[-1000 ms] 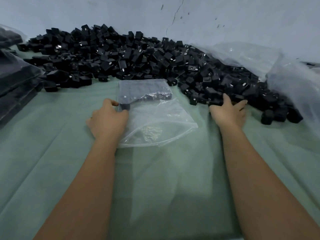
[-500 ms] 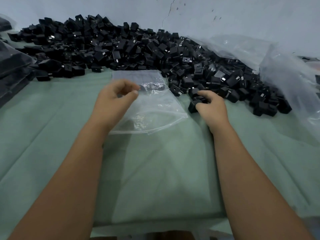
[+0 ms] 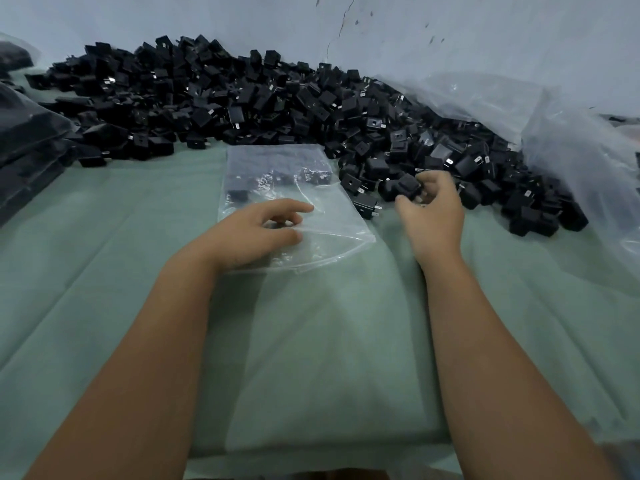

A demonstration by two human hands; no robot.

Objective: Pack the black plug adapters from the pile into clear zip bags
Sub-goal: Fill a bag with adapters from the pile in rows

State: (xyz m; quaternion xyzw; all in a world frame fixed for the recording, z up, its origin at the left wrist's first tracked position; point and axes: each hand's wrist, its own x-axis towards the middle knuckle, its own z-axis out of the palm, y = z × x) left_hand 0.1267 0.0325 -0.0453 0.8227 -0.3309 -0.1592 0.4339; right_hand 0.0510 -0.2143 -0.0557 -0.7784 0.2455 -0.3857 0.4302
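A long pile of black plug adapters (image 3: 263, 102) runs along the wall at the back. A clear zip bag (image 3: 332, 216) lies on the green cloth in front of it, with a few adapters inside at its far end. My left hand (image 3: 256, 230) lies on the bag's near opening, thumb and forefinger pinching the upper film. My right hand (image 3: 433, 209) is at the pile's near edge, right of the bag, fingers curled round a black adapter (image 3: 407, 185). One loose adapter (image 3: 367, 204) lies by the bag's right edge.
Stacked filled bags of adapters (image 3: 27, 147) sit at the left edge. A large crumpled clear plastic sheet (image 3: 568, 140) covers the right end of the pile. The pale green cloth (image 3: 311, 341) spreads toward me. A grey wall (image 3: 450, 36) stands behind.
My right hand went from reaching flat into the pile to drawing back with an adapter in its fingers. My left hand moved from the bag's left side onto its opening and pinched the film.
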